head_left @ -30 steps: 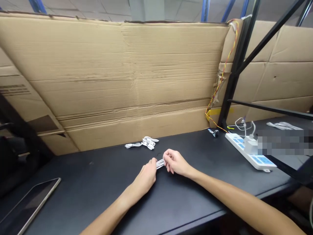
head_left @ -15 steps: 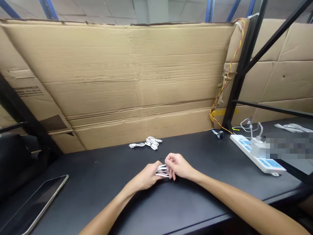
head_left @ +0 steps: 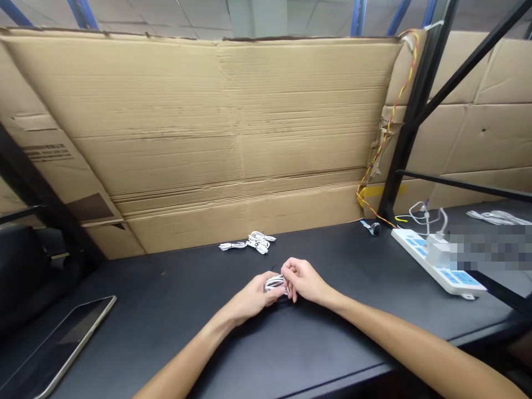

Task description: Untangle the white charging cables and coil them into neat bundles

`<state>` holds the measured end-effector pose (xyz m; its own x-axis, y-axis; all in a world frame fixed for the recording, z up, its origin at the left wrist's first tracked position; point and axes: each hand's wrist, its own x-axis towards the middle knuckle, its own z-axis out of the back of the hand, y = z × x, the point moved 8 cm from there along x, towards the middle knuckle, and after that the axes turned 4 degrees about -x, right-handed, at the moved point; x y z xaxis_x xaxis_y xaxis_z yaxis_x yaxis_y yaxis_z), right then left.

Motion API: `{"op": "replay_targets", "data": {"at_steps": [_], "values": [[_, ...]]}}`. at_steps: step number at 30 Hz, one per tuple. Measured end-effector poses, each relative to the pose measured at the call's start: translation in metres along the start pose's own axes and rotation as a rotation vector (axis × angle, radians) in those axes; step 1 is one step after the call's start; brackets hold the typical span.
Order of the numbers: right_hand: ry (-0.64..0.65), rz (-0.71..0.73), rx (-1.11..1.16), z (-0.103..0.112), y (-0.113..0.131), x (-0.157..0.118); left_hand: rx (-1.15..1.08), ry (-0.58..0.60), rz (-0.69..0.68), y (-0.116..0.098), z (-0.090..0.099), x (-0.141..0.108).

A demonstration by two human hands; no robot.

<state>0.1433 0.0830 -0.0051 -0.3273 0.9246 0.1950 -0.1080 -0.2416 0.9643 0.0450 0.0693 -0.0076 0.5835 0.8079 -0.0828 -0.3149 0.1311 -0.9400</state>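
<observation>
A coiled white cable (head_left: 274,283) is held low over the black table, gripped between the thumb and fingers of my left hand (head_left: 254,296). At the coil's right end, my right hand (head_left: 302,280) is closed in a pinch, its fingertips touching the bundle. A thin black tie (head_left: 274,269) curves up above the coil and runs toward the right fingertips, which partly hide it. Farther back lie white cable bundles (head_left: 260,242), bound with dark ties, near the foot of the cardboard.
A cardboard wall (head_left: 233,122) closes off the back of the black table (head_left: 174,321). A phone or tablet (head_left: 62,346) lies at the left. To the right are a white power strip (head_left: 440,263), a small dark object (head_left: 374,228) and a black metal post (head_left: 409,127).
The coil's loops have drawn closer into a rounder bundle, and my left thumb has moved across its front. My right hand stays pinched at the right end, slightly higher.
</observation>
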Motion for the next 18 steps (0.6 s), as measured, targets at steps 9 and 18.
{"op": "replay_targets", "data": {"at_steps": [9,18], "values": [[0.086,-0.100,0.124,-0.006,-0.004,-0.001,0.394,-0.436,-0.249,-0.020,0.024,-0.005],[0.025,0.003,-0.268,0.001,0.011,-0.008,0.535,-0.449,-0.337,-0.035,0.023,-0.011]]}}
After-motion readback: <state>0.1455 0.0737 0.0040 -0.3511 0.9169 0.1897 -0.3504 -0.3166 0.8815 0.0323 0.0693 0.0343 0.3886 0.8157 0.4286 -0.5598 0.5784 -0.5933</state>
